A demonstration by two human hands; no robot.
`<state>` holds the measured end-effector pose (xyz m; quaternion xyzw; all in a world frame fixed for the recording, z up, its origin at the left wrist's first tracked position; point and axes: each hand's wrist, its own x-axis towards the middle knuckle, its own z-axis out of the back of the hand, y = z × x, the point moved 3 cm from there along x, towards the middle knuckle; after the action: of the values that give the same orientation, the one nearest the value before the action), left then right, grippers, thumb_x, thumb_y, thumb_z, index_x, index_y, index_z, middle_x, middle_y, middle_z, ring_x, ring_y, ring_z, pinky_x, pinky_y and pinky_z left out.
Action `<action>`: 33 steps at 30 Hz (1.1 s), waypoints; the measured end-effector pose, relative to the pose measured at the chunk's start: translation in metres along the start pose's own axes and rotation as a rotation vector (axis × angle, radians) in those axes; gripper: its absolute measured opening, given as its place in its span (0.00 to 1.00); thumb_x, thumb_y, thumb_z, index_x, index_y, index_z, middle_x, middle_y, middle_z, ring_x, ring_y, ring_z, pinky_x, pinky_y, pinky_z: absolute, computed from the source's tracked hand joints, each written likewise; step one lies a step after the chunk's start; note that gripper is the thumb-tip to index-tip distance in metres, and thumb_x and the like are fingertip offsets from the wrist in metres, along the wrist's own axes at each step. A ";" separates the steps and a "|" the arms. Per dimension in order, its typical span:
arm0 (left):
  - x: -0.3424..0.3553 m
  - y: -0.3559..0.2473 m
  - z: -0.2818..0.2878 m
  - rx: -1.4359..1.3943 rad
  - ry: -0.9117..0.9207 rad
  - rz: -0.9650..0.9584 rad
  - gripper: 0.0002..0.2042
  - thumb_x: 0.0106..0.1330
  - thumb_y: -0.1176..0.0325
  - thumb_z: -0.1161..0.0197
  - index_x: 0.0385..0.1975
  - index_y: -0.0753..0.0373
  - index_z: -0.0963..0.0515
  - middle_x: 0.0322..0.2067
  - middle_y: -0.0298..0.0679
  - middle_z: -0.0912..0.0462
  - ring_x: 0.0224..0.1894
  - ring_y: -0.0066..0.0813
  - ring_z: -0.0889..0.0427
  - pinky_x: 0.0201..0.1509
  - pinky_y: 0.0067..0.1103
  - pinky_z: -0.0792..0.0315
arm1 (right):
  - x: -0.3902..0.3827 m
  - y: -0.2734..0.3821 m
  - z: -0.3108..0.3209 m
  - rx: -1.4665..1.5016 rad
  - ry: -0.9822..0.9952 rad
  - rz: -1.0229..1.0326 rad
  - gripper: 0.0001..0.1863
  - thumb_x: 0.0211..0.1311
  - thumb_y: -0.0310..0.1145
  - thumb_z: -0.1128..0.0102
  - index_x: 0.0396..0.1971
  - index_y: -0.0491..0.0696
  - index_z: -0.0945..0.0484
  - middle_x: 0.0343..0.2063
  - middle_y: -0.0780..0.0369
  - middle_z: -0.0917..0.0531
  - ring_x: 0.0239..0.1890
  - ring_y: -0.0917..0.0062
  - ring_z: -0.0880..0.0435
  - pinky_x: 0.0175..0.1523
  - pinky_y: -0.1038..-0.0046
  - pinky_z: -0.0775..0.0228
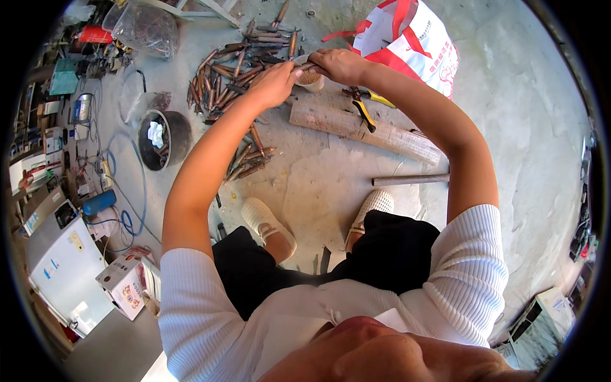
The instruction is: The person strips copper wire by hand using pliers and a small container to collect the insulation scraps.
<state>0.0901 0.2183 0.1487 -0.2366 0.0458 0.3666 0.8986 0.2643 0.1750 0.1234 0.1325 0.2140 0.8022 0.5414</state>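
Over the cup (314, 88), both grips are clamped on one brown rod (307, 66): left hand (273, 85) at its left end, right hand (344, 66) at its right. More rods (239, 62) lie left of the cup.

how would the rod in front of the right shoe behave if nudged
The rod would probably roll, since it looks round and lies on the floor. It is likely stiff, its visible length running straight.

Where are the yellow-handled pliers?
Head view, upper half, right of centre: the pliers lie just below the white-and-red bag, one handle overlapping the long beam.
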 end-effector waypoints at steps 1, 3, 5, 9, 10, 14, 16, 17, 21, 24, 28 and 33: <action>0.001 0.000 0.005 -0.021 0.024 0.009 0.19 0.71 0.54 0.57 0.48 0.65 0.32 0.45 0.53 0.24 0.50 0.53 0.27 0.51 0.38 0.34 | 0.005 -0.004 -0.004 -0.019 -0.042 0.038 0.17 0.65 0.42 0.51 0.44 0.45 0.28 0.40 0.52 0.22 0.44 0.57 0.22 0.50 0.60 0.32; 0.009 0.003 0.011 -0.054 0.051 0.020 0.19 0.71 0.54 0.58 0.48 0.64 0.31 0.46 0.53 0.24 0.51 0.53 0.28 0.52 0.38 0.34 | 0.012 0.003 0.002 -0.031 -0.022 0.051 0.17 0.66 0.43 0.53 0.43 0.44 0.28 0.40 0.52 0.22 0.43 0.56 0.22 0.49 0.59 0.31; 0.021 0.012 0.004 -0.078 0.066 0.019 0.19 0.71 0.54 0.58 0.47 0.64 0.30 0.46 0.53 0.24 0.52 0.53 0.28 0.52 0.38 0.34 | 0.020 0.007 0.006 -0.059 0.032 0.041 0.18 0.68 0.44 0.56 0.44 0.45 0.28 0.40 0.52 0.21 0.42 0.55 0.21 0.48 0.59 0.30; 0.034 0.020 -0.007 -0.041 0.062 0.034 0.19 0.71 0.54 0.58 0.48 0.63 0.30 0.47 0.53 0.24 0.52 0.52 0.28 0.53 0.38 0.35 | 0.026 -0.002 -0.001 -0.134 0.076 -0.056 0.18 0.68 0.45 0.57 0.43 0.45 0.29 0.37 0.51 0.20 0.41 0.55 0.21 0.47 0.59 0.30; 0.039 0.019 -0.010 -0.047 0.075 0.045 0.20 0.71 0.54 0.58 0.48 0.63 0.30 0.47 0.53 0.24 0.53 0.52 0.28 0.53 0.38 0.35 | 0.025 -0.005 -0.003 -0.150 0.034 -0.062 0.19 0.68 0.45 0.57 0.41 0.44 0.29 0.35 0.50 0.20 0.40 0.54 0.21 0.46 0.58 0.30; 0.040 0.026 -0.015 -0.097 0.115 0.031 0.21 0.70 0.53 0.58 0.51 0.62 0.29 0.48 0.51 0.24 0.53 0.51 0.28 0.54 0.37 0.35 | 0.019 0.002 -0.015 -0.254 0.071 -0.147 0.16 0.66 0.42 0.57 0.43 0.46 0.28 0.39 0.51 0.19 0.42 0.58 0.19 0.47 0.61 0.29; 0.041 0.027 -0.020 -0.094 0.117 0.030 0.21 0.70 0.53 0.58 0.52 0.60 0.29 0.49 0.49 0.24 0.53 0.50 0.28 0.55 0.36 0.34 | 0.018 0.002 -0.018 -0.300 0.100 -0.147 0.16 0.65 0.41 0.57 0.43 0.46 0.28 0.39 0.51 0.19 0.42 0.59 0.19 0.46 0.62 0.29; 0.043 0.027 -0.021 -0.092 0.116 0.031 0.21 0.71 0.53 0.59 0.52 0.60 0.29 0.50 0.49 0.24 0.53 0.50 0.28 0.55 0.36 0.34 | 0.020 0.001 -0.016 -0.328 0.107 -0.145 0.15 0.65 0.40 0.57 0.43 0.46 0.28 0.39 0.51 0.19 0.43 0.60 0.19 0.46 0.63 0.28; 0.044 0.022 -0.022 -0.057 0.102 0.026 0.21 0.71 0.53 0.60 0.52 0.60 0.29 0.49 0.50 0.24 0.53 0.51 0.28 0.55 0.37 0.35 | 0.018 0.002 -0.015 -0.336 0.122 -0.182 0.15 0.64 0.40 0.57 0.44 0.47 0.28 0.37 0.52 0.18 0.41 0.60 0.18 0.46 0.63 0.28; 0.047 0.026 -0.030 -0.068 0.057 -0.016 0.21 0.71 0.53 0.61 0.52 0.60 0.29 0.48 0.50 0.23 0.52 0.52 0.27 0.55 0.37 0.35 | 0.018 0.001 -0.014 -0.349 0.133 -0.186 0.15 0.65 0.40 0.57 0.43 0.47 0.29 0.36 0.52 0.18 0.40 0.59 0.18 0.44 0.61 0.28; 0.048 0.024 -0.032 -0.049 0.039 0.002 0.21 0.71 0.54 0.61 0.51 0.60 0.29 0.46 0.50 0.22 0.51 0.52 0.27 0.55 0.38 0.35 | 0.018 -0.003 -0.013 -0.360 0.140 -0.165 0.14 0.65 0.41 0.56 0.42 0.46 0.30 0.34 0.52 0.18 0.38 0.57 0.18 0.41 0.58 0.27; 0.051 0.023 -0.031 -0.027 0.059 0.012 0.20 0.71 0.54 0.61 0.51 0.60 0.29 0.47 0.50 0.23 0.51 0.52 0.27 0.54 0.37 0.35 | 0.020 -0.003 -0.013 -0.372 0.126 -0.176 0.15 0.64 0.40 0.56 0.43 0.46 0.29 0.35 0.53 0.18 0.39 0.59 0.18 0.43 0.60 0.27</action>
<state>0.1139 0.2510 0.0992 -0.2594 0.0688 0.3653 0.8914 0.2535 0.1917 0.1103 -0.0394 0.1067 0.7842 0.6100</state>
